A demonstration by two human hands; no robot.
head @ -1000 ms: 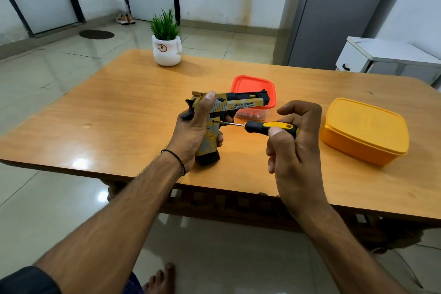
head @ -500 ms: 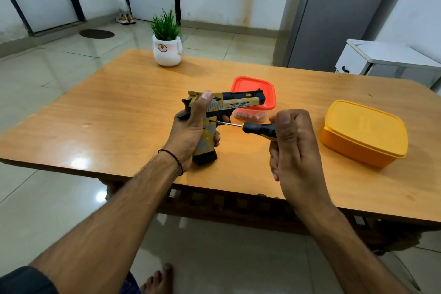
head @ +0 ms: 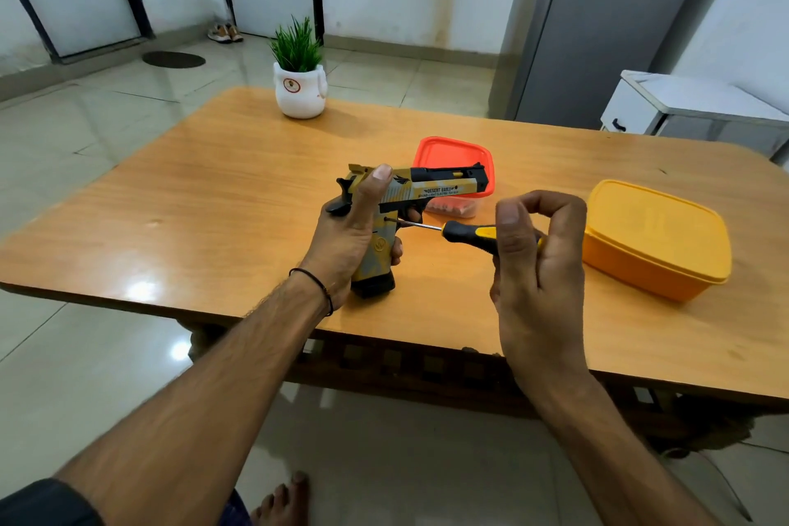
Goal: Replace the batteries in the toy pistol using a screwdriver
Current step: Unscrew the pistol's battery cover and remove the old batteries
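My left hand (head: 348, 235) grips the yellow, grey and black toy pistol (head: 431, 188) by its handle, barrel pointing right, its butt resting on the wooden table (head: 205, 201). My right hand (head: 536, 265) pinches the black and yellow handle of a screwdriver (head: 467, 233) between thumb and fingers. The screwdriver lies level, and its tip sits against the upper side of the pistol's grip. My fingers hide the rear end of the handle.
Behind the pistol stands a small clear box with a red lid (head: 452, 156) and small items inside. At the right sits a yellow lidded container (head: 653, 235). A white pot with a green plant (head: 300, 92) stands at the far edge. The near table edge runs below my wrists.
My right hand's fingers have shifted round the screwdriver handle, from thumb underneath to thumb raised in front, as the handle turns. The pistol and my left hand have hardly moved.
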